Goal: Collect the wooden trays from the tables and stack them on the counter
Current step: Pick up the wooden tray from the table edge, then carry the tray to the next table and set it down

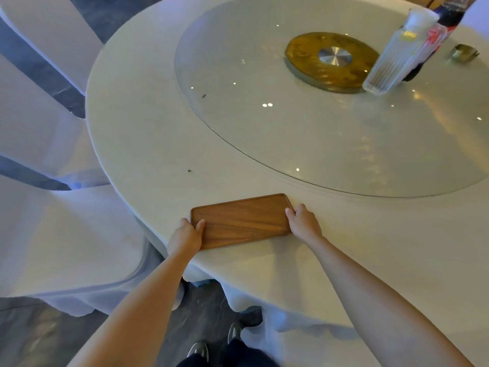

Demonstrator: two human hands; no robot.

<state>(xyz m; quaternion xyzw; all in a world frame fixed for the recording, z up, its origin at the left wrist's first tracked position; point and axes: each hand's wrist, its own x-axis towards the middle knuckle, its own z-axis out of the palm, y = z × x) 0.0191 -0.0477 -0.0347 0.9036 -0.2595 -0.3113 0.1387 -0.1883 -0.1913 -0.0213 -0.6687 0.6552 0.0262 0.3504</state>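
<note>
Where table (pixel 148 128) rim curves, hands clamped on wooden tray (pixel 242 221) ends

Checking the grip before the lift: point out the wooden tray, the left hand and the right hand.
wooden tray (pixel 242 221), head view, centre of its top face.
left hand (pixel 186 234), head view, back of the hand.
right hand (pixel 304 221), head view, back of the hand.

glass turntable (pixel 344 144) cut off at right, bottle (pixel 447 22) top cropped, labels blurred
</note>
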